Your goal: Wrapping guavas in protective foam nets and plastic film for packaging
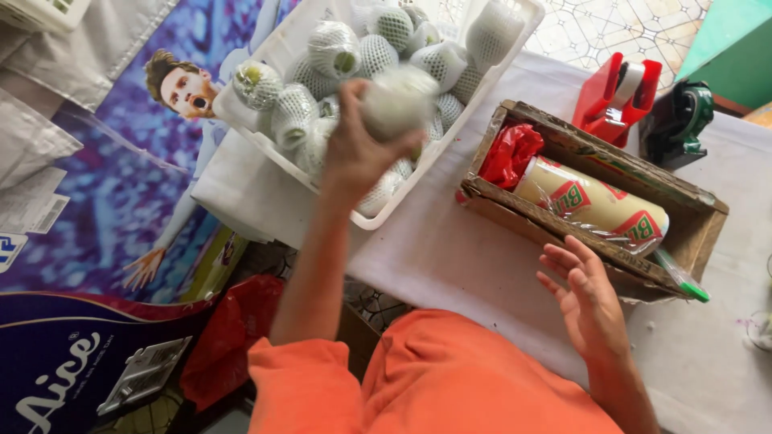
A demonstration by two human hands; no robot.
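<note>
My left hand [354, 149] is raised over a white plastic crate [265, 149] and grips a pale green round fruit [396, 100] wrapped in white foam netting. The crate holds several more netted green fruits [334, 48]. My right hand [583, 293] hovers open, palm up and fingers spread, above the white-covered table [450, 257], just in front of a shallow cardboard box [599, 149]. In that box lie a printed roll of clear wrap [591, 205] and a crumpled red plastic bag [511, 153]. My orange clothing fills the lower middle.
A red tape dispenser [615, 92] and a dark green tape dispenser [675, 120] stand behind the box. A green pen [679, 277] lies at the box's near corner. A large printed poster [96, 185] and a red bag [229, 337] are on the left.
</note>
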